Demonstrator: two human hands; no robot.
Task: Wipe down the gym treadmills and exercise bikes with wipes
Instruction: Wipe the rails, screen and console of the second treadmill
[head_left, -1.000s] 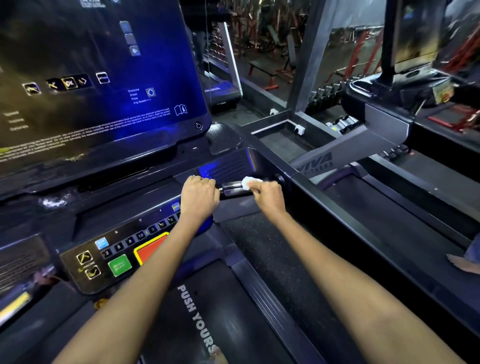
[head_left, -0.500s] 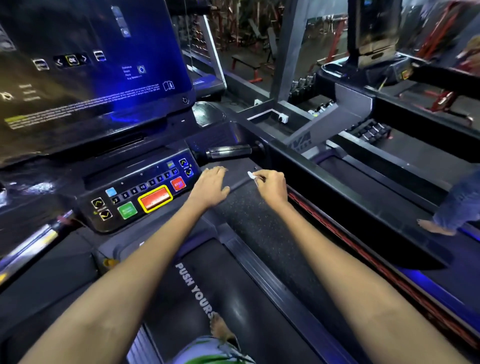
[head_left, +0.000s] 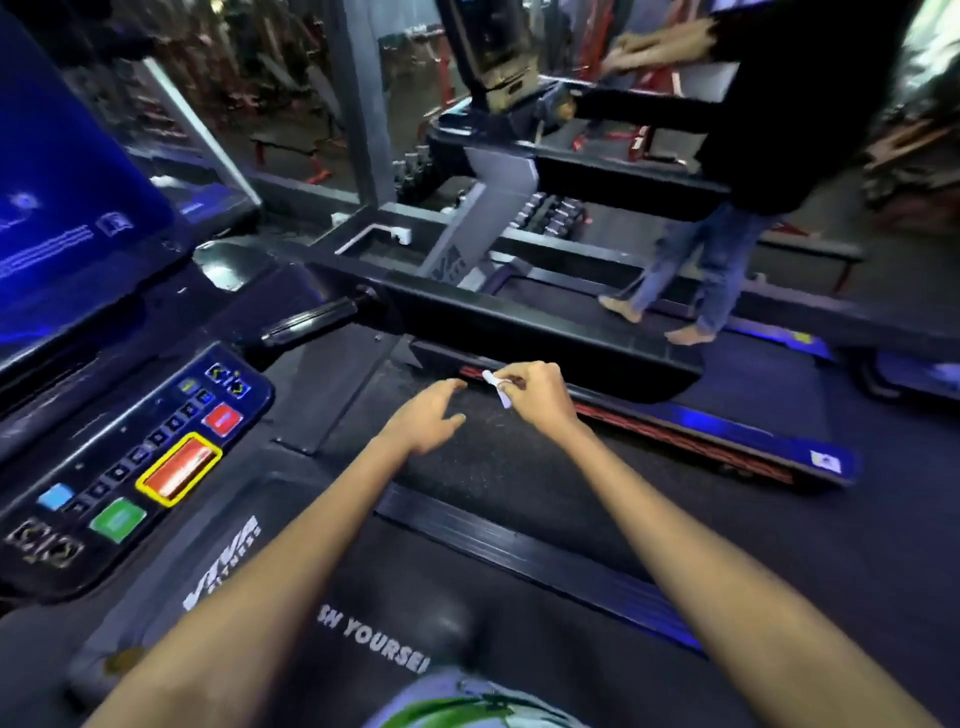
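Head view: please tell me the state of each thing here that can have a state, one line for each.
Left hand: open, fingers loose, holds nothing.
Right hand: pinches the wipe.
Wipe: crumpled small, held in the air.
Treadmill screen: lit blue.
Grip bar: untouched.
Neighbouring treadmill: a barefoot person stands on it.

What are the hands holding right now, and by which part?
The right hand pinches a small white wipe by its upper end between fingertips and thumb. The left hand holds nothing.

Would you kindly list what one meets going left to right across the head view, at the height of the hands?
Green button → red button with yellow border → left hand → wipe → right hand → blue-lit edge of the neighbouring treadmill.
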